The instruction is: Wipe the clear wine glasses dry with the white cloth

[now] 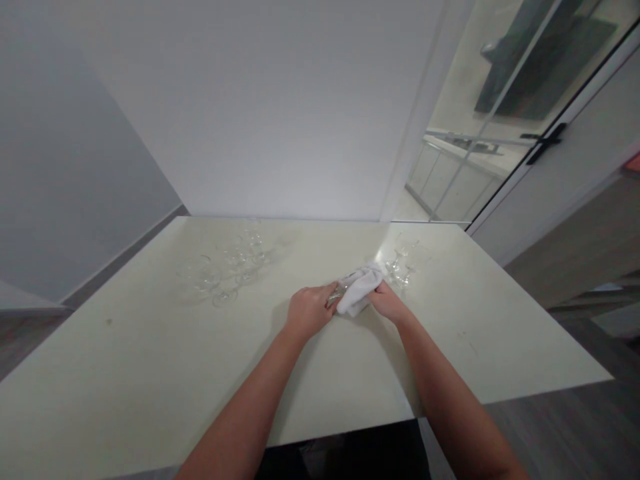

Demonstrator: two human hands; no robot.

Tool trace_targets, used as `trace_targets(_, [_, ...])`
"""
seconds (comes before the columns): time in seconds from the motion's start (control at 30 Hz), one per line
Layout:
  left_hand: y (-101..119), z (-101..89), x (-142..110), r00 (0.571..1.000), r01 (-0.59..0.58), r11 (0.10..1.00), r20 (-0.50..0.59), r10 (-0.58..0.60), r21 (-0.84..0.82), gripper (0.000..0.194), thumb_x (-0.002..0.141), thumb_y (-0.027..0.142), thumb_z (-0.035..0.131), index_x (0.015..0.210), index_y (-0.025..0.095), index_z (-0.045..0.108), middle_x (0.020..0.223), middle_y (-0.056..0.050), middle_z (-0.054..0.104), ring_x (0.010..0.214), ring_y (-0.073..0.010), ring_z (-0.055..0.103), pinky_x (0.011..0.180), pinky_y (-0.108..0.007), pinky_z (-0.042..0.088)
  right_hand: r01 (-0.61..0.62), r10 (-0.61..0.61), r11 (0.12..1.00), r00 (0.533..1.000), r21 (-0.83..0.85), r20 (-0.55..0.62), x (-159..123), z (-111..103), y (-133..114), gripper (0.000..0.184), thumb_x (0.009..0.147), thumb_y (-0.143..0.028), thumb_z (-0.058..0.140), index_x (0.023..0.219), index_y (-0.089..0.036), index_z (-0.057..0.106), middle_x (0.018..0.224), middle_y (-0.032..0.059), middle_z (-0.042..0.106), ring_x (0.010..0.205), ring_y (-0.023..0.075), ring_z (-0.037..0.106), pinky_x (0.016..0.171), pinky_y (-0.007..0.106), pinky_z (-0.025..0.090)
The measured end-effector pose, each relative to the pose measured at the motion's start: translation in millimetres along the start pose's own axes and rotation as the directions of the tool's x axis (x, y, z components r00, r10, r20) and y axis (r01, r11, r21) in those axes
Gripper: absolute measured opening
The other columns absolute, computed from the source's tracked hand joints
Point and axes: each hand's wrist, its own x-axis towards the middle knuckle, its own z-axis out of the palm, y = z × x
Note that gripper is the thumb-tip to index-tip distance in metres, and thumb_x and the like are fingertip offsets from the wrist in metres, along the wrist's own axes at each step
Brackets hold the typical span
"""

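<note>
The left hand [309, 310] is curled, knuckles up, its fingers closed on the clear base or stem of a wine glass [334, 295], of which only a glint of glass shows between hand and cloth. Touching that glass from the other side, the right hand [386, 301] grips a bunched white cloth [357, 288]; the cloth wraps the rest of the glass, so its bowl is hidden. Both hands sit low over the pale table [150, 373], a little beyond the middle of its top, and the two bare forearms reach in from the near edge.

Just beyond the cloth, on its right side, stands a small cluster of clear glasses [403, 263], very close to the cloth; whether they touch it cannot be told. Well to the left of the cloth, towards the far edge, a larger group of clear stemmed glasses [227, 270] stands on the tabletop, faint against the surface. Behind the table rises a plain white wall [260, 113]. Farther right of the cloth, past the table's far corner, is a glass door [500, 113] with a black handle [545, 141].
</note>
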Motion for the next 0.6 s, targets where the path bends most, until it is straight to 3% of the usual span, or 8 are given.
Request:
trace_targets(0.1, [-1.1, -2.7, 0.8, 1.000, 0.016, 1.000, 0.026, -0.016, 0.001, 0.039, 0.086, 0.041, 0.057, 0.119, 0.022, 0.062, 0.090, -0.007, 0.072, 0.081, -0.0212, 0.067, 0.074, -0.028, 0.048, 0.054, -0.054, 0.999, 0.999, -0.008, -0.002, 1.5, -4.3, -0.9, 0.024, 0.082, -0.034, 0.057, 0.099, -0.021, 0.066, 0.106, 0.0042, 0.068, 0.104, 0.0201, 0.059, 0.099, 0.038, 0.043])
trace_targets(0.23, [-3.1, -3.9, 0.9, 0.999, 0.043, 0.997, 0.032, -0.041, -0.060, 0.037, 0.084, 0.042, 0.059, 0.117, 0.026, 0.064, 0.094, -0.004, 0.072, 0.081, -0.0209, 0.067, 0.072, -0.027, 0.048, 0.015, -0.016, 0.999, 1.000, 0.051, 0.014, -1.5, -10.0, -3.0, 0.025, 0.078, -0.037, 0.062, 0.097, -0.022, 0.067, 0.102, 0.0036, 0.068, 0.101, 0.0205, 0.060, 0.097, 0.038, 0.044])
trace_targets(0.43, [-1.3, -5.3, 0.4, 1.000, 0.003, 0.968, 0.029, 0.004, -0.250, 0.035, 0.085, 0.046, 0.057, 0.111, 0.024, 0.067, 0.095, -0.003, 0.072, 0.076, -0.0175, 0.067, 0.068, -0.023, 0.046, -0.094, 0.073, 0.990, 0.980, 0.107, 0.188, -8.0, -9.6, -8.5, 0.033, 0.071, -0.031, 0.069, 0.101, -0.019, 0.068, 0.101, 0.0055, 0.069, 0.097, 0.0221, 0.062, 0.094, 0.040, 0.046])
trace_targets(0.6, [-1.2, -4.2, 0.3, 0.999, 0.031, 0.971, 0.048, -0.020, -0.236, 0.032, 0.083, 0.041, 0.060, 0.110, 0.025, 0.068, 0.089, -0.002, 0.072, 0.073, -0.0170, 0.066, 0.063, -0.023, 0.044, -0.102, 0.096, 0.994, 0.988, 0.043, 0.121, -8.9, -8.1, -9.3, 0.025, 0.072, -0.029, 0.065, 0.095, -0.020, 0.069, 0.097, 0.0041, 0.070, 0.096, 0.0216, 0.062, 0.093, 0.040, 0.046])
